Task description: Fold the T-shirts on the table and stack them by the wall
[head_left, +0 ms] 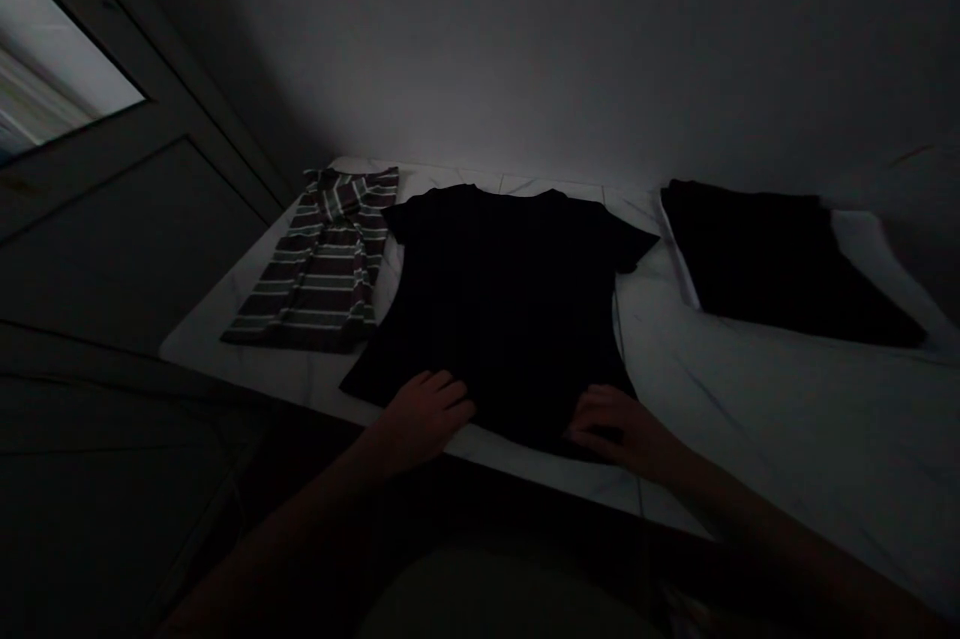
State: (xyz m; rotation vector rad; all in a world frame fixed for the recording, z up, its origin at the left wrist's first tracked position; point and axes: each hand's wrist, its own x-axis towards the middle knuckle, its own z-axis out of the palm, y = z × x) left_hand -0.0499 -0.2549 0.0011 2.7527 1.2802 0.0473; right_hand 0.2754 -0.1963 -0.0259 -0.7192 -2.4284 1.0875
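A black short-sleeved T-shirt (510, 309) lies spread flat on the white marbled tabletop (750, 419), its neck toward the wall and its hem toward me. My left hand (427, 414) is at the left part of the hem, its fingers curled on the fabric and the thumb hidden. At the right part of the hem, my right hand (611, 424) pinches the cloth between thumb and bent fingers. The dim light hides the shirt's finer folds.
Left of the T-shirt lies a striped garment (322, 264), folded narrow. A dark folded garment (780, 264) rests over white cloth (862, 239) at the right. Behind the table stands a plain wall (525, 49), with a panelled door (120, 209) on the left.
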